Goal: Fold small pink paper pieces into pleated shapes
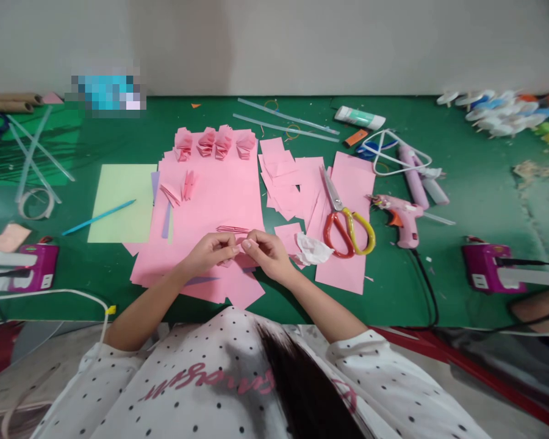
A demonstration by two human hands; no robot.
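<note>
My left hand (pixel 211 250) and my right hand (pixel 266 252) meet over a large pink sheet (pixel 215 201) on the green table. Both pinch a small folded pink paper piece (pixel 238 251) between their fingertips. Just beyond the fingers lies a thin folded pink strip (pixel 232 230). Several pleated pink paper pieces (pixel 214 143) stand in a row at the far edge of the sheet. Two more folded pieces (pixel 180 189) lie to the left on it.
Red-and-yellow scissors (pixel 345 222) lie on pink squares (pixel 293 180) to the right, beside crumpled white tissue (pixel 312 249). A pink glue gun (pixel 400 218), glue sticks (pixel 286 119), a glue tube (pixel 359 117), a pale green sheet (pixel 121 201) and a blue pencil (pixel 98 217) surround them.
</note>
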